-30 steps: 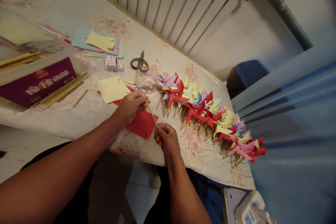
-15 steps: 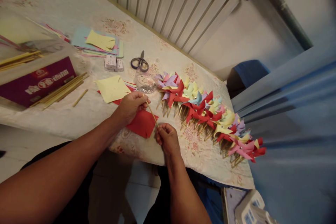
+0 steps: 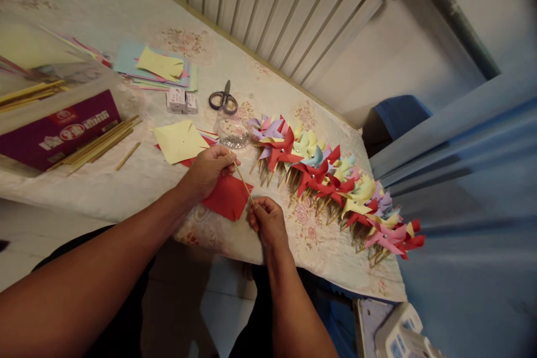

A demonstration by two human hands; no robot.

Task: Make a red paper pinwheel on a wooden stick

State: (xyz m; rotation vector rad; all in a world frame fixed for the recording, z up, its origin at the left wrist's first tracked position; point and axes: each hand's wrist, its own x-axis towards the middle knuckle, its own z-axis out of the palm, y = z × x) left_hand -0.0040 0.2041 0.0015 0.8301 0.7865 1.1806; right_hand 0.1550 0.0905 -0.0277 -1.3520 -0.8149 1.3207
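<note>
A thin wooden stick (image 3: 244,182) slants between my two hands, above a red paper square (image 3: 227,199) with slits cut in it. My left hand (image 3: 213,170) pinches the stick's upper end between thumb and fingers. At the lower end, the closed fingers of my right hand (image 3: 268,220) grip it. Just beyond my left hand lies a cut yellow paper square (image 3: 180,142) on top of red and other coloured sheets. A clear round dish of small metallic pieces (image 3: 235,137) sits past my left fingertips.
Rows of finished paper pinwheels (image 3: 312,176) cover the table's right side. Behind the dish lie dark-handled scissors (image 3: 224,102). Small white boxes (image 3: 177,101) stand near a stack of coloured paper (image 3: 126,61). Wooden sticks (image 3: 100,142) rest against a purple-labelled plastic container (image 3: 67,128) at left.
</note>
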